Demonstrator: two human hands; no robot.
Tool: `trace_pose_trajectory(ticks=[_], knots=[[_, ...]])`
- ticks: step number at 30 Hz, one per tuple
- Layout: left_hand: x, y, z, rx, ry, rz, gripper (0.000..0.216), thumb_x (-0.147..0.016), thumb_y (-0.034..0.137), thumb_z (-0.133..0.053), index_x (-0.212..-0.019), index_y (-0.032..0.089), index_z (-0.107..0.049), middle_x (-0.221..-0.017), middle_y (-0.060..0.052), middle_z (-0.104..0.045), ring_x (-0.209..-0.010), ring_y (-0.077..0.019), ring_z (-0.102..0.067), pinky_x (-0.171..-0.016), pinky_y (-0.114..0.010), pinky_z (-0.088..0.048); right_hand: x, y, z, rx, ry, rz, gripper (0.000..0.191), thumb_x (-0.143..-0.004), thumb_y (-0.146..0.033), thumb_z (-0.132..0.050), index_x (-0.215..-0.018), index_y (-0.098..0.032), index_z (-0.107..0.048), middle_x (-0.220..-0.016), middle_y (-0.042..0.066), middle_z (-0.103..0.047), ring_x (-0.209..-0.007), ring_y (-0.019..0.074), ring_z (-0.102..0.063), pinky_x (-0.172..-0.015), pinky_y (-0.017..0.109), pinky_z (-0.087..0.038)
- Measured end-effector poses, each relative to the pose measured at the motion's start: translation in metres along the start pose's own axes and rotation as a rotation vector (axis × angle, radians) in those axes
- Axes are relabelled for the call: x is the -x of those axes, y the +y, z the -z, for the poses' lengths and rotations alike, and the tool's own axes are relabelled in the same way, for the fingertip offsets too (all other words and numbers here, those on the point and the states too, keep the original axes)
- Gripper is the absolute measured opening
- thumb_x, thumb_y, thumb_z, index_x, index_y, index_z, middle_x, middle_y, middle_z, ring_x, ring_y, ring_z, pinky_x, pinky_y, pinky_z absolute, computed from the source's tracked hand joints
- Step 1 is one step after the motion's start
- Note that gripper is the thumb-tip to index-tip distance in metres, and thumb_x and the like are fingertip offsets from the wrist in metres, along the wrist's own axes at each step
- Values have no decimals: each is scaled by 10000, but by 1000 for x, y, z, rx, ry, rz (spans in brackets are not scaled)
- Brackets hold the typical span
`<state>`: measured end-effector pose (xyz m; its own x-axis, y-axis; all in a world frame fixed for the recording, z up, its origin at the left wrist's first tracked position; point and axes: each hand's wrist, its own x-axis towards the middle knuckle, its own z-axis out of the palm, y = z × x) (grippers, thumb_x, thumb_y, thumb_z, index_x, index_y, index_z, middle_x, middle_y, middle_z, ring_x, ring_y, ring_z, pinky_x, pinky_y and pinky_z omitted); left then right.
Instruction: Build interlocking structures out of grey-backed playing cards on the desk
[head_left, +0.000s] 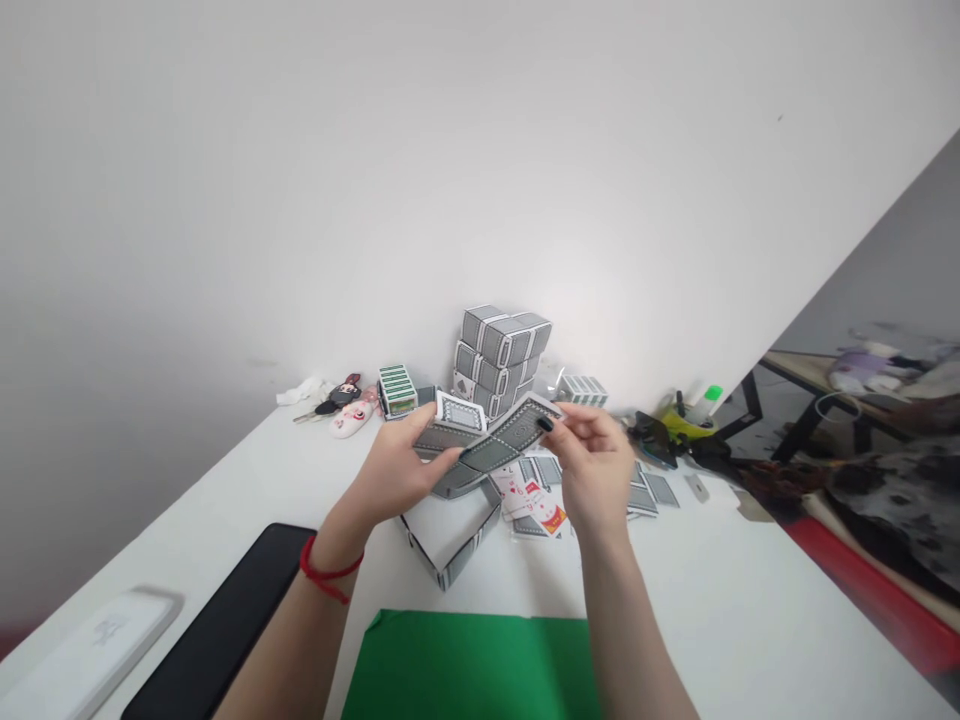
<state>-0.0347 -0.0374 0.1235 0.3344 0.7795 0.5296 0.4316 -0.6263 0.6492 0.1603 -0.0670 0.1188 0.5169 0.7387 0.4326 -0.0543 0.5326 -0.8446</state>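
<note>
A strip of grey-backed playing cards (501,445) spans the space between my hands, raised above the table. My left hand (397,465) grips its left part, thumb on the near face, where one end curls up. At the right end, my right hand (598,462) pinches the strip between thumb and fingers. Partly hidden beneath it stands an open square frame (442,578) built of the same cards. Blocks made of folded cards (501,345) are stacked behind, against the wall. Loose playing cards (534,508), some face up, lie near my right hand.
Green sheet (472,665) lies at the front edge. To the left are a black flat device (232,620) and a white case (105,650). Keys with charms (349,405), green-striped card boxes (397,390) and a yellow holder (686,425) line the back.
</note>
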Motion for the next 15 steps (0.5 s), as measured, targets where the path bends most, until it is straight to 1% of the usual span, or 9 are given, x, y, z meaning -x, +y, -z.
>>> trace_pose_trajectory(ticks=[5,7,9,12,15], knots=[[1,2,-1,-7,9,-5,351,-758,285,-587,-1096,193,-564,-978,-49,-675,-834,-190,-633,-778,-284,-503,1,4,-1,-50,95,5,210,-638,-269,-732,-775,-170,-607,-642,-18,-609,-538,85,-548,-505,218,-482],[1,2,0,-7,7,-7,357,-759,287,-585,-1104,196,-564,-975,-50,-675,-834,-191,-633,-783,-288,-504,2,4,-2,-46,99,24,202,-646,-272,-724,-763,-171,-594,-644,-12,-609,-543,89,-550,-511,227,-489],[1,3,0,-5,11,4,365,-756,293,-588,-1106,191,-563,-968,-54,-676,-832,-196,-635,-784,-296,-506,4,1,-2,-13,94,73,189,-654,-267,-717,-759,-174,-590,-637,-14,-605,-550,94,-554,-528,236,-499],[1,2,1,-2,34,25,355,-749,296,-595,-1087,189,-574,-947,-52,-679,-820,-199,-638,-775,-298,-511,5,-5,-2,39,27,132,177,-661,-255,-713,-759,-179,-586,-648,-17,-602,-566,96,-563,-545,234,-501],[0,0,1,2,58,19,321,-740,289,-607,-1044,188,-596,-932,-48,-681,-820,-199,-637,-778,-298,-511,3,-9,-1,22,-112,64,201,-660,-234,-710,-793,-194,-565,-644,-43,-578,-560,83,-557,-545,215,-491]])
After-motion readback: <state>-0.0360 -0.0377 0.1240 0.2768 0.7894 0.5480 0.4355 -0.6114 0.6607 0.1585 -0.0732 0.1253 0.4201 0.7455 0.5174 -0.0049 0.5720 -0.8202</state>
